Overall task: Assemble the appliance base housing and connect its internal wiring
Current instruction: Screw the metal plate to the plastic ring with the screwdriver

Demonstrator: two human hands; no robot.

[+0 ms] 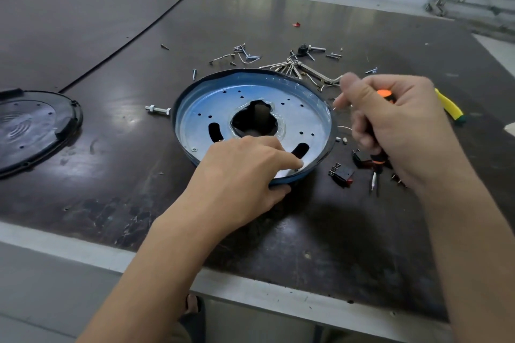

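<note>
A round base housing [303, 117] with a dark rim and a shiny metal plate inside lies on the table's middle, a large hole at its centre. My left hand [245, 172] grips its near rim, thumb under the edge and index finger pressing on the plate near a slot. To the right, my right hand [395, 125] is closed around an orange-and-black screwdriver [377, 160], its tip pointing down just above the table. Two small black switch parts with red [341, 174] lie beside the housing.
A black round cover [33, 128] lies at the left. Loose screws, hex keys and clips [289, 64] are scattered behind the housing, a bolt with nut [157, 109] to its left, a yellow tool [450, 106] at the right. The table's front edge runs close below my forearms.
</note>
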